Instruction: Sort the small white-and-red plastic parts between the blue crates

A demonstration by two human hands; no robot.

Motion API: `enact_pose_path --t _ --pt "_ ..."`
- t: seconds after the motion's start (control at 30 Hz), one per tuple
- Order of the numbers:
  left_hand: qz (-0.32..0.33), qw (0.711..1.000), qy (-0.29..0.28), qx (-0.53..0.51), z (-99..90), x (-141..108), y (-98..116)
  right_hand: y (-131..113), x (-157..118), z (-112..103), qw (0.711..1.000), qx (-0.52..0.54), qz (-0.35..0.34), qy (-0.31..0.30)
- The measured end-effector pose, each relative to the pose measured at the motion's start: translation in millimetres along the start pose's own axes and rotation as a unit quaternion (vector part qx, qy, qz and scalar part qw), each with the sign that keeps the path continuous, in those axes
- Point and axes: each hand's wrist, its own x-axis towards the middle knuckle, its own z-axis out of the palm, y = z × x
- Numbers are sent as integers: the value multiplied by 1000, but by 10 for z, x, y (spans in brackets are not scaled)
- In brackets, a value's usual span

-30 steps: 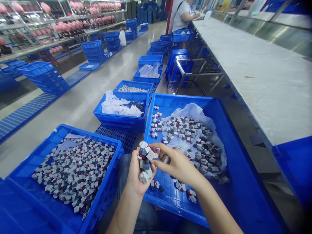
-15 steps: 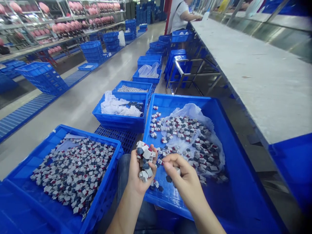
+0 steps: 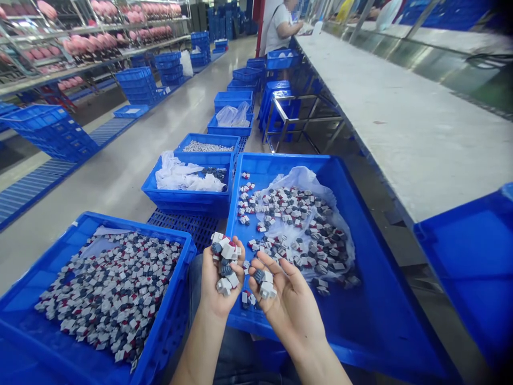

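Observation:
My left hand (image 3: 219, 289) is curled round several small white, grey and dark red plastic pieces (image 3: 229, 250), heaped in its palm. Beside it on the right, my right hand (image 3: 289, 305) is turned palm up, with a few white and dark grey pieces (image 3: 265, 284) resting on its fingers. Both hands are over the near left edge of a large blue bin (image 3: 385, 310). Inside that bin, more such pieces (image 3: 294, 206) lie in and around a clear plastic bag (image 3: 306, 176).
At the left, a blue tray (image 3: 92, 219) is full of similar pieces (image 3: 116, 294). Smaller blue bins (image 3: 192, 200) stand ahead. A long white table (image 3: 404, 128) runs along the right, with a person (image 3: 278, 29) at its far end. Metal-framed stools stand beside it.
My right hand has turned from a pinch to palm up, now showing the pieces on its fingers. My left hand keeps its pile. The whole view has shifted slightly.

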Motion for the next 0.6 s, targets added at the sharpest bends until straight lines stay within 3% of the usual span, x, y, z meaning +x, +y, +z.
enact_pose_path --t 0.13,0.3,0.4,0.5,0.6 --pt "-2 1000 1 -13 -28 4 13 13 0 -5 998 -25 -52 -3" --pt "8 1000 4 -10 -27 -1 14 14 6 -3 996 -60 -58 -9" --pt "37 998 30 40 27 -21 -32 27 8 -23 985 -151 -88 -8" --pt "95 974 97 182 66 -22 -131 25 13 -62 939 -306 -159 -4" --pt "128 929 141 317 43 8 -255 -22 33 -110 868 -453 -203 -26"
